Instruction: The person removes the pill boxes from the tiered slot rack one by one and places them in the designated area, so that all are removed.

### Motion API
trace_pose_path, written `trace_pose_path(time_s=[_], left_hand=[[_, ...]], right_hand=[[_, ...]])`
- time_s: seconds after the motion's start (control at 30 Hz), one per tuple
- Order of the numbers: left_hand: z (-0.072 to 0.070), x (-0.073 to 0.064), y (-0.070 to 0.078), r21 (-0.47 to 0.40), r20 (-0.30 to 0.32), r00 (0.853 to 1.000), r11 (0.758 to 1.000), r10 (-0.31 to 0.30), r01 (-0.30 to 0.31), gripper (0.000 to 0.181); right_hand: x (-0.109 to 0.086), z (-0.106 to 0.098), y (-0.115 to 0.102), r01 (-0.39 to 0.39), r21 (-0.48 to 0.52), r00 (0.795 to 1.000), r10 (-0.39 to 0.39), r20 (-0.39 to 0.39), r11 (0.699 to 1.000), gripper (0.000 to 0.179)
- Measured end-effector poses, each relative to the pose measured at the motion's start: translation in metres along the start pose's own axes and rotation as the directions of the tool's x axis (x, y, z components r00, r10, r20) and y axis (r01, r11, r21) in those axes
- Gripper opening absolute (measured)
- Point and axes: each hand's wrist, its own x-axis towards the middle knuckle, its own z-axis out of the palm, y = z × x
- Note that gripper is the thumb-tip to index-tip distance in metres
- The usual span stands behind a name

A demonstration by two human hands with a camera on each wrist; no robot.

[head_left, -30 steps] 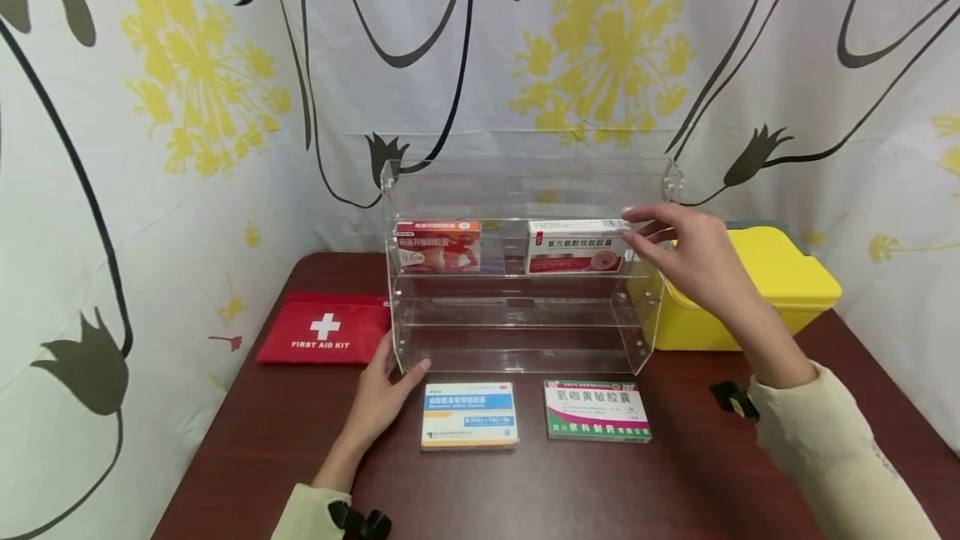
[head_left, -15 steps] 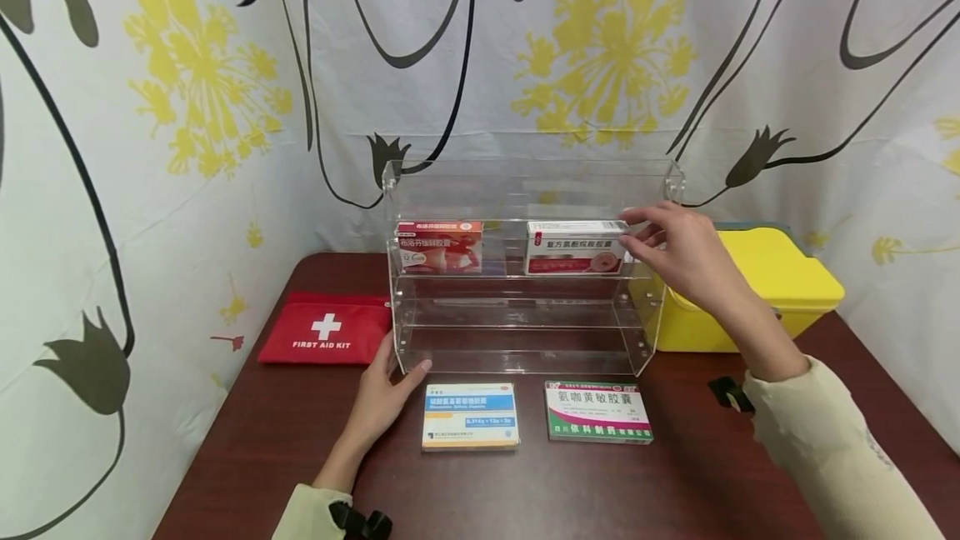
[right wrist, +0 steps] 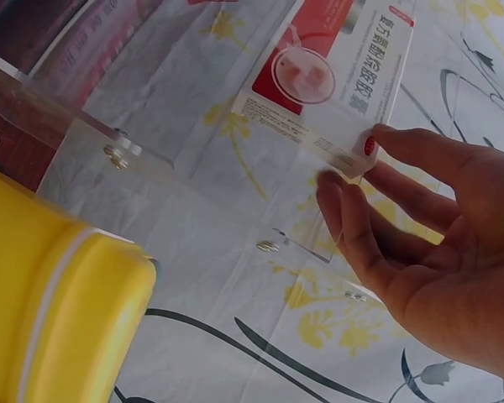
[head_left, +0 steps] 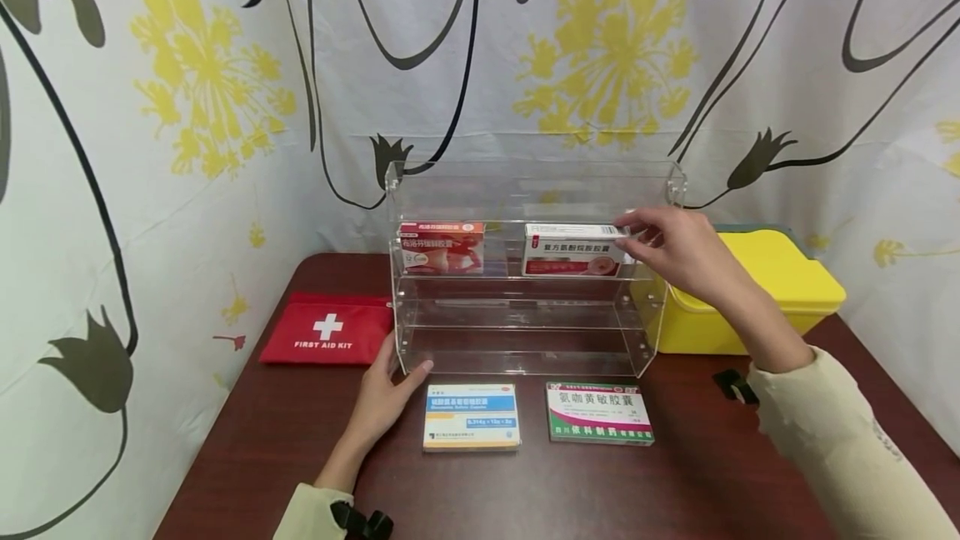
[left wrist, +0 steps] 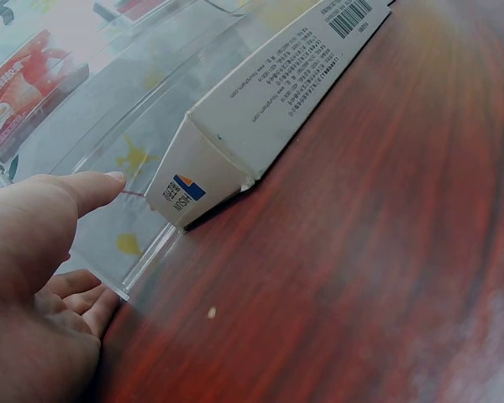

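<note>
White-red box [head_left: 566, 251] juts left from the right hand [head_left: 684, 252].

backdrop [head_left: 487, 102]: creased, white (yellow blooms [head_left: 619, 61], dark stems [head_left: 476, 15]) | table [head_left: 585, 486]: reddish-brown, faint sheen

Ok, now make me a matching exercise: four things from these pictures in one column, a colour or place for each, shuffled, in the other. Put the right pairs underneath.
Things
1. Pouch
2. Left hand
3. Tub
4. Right hand

Colours and places
A. Yellow
B. At the end of a white and red box
C. Red with a white cross
D. At the near left corner of the rack

Pairs: 1-C, 2-D, 3-A, 4-B
</note>
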Motion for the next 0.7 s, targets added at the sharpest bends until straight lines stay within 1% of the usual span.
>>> trace_pose_path(time_s=[0.2,0.27,0.4,0.47,0.5,0.63,0.7], left_hand=[[0.001,0.001,0.0,-0.005,-0.005,1.0,1.0,0.004,-0.004,0.078],[0.002,0.002,-0.005,-0.001,-0.005,1.0,1.0,-0.01,0.01,0.079],[0.005,0.009,-0.028,0.01,-0.008,1.0,1.0,-0.021,0.021,0.081],[0.006,0.013,-0.04,0.011,-0.01,1.0,1.0,-0.013,0.013,0.083],[0.006,0.014,-0.043,0.009,-0.012,1.0,1.0,-0.003,0.003,0.083],[0.006,0.015,-0.044,0.002,-0.012,1.0,1.0,0.005,-0.005,0.083],[0.006,0.014,-0.043,0.003,-0.012,1.0,1.0,-0.005,0.005,0.082]], right_hand=[[0.005,-0.006,0.004,-0.012,0.024,0.998,0.011,0.065,1.0,0.026],[0.006,-0.006,0.005,-0.019,0.034,0.997,0.016,0.071,0.999,0.026],[0.006,-0.005,0.008,-0.028,0.05,0.999,0.025,0.044,0.998,0.024],[0.006,-0.005,0.009,-0.025,0.054,1.0,0.024,0.017,0.998,0.023],[0.006,-0.005,0.01,-0.026,0.057,1.0,0.026,0.004,0.998,0.023],[0.007,-0.005,0.011,-0.048,0.082,0.999,0.049,-0.018,0.996,0.023],[0.007,-0.005,0.011,-0.064,0.091,0.998,0.065,-0.015,0.994,0.024]])
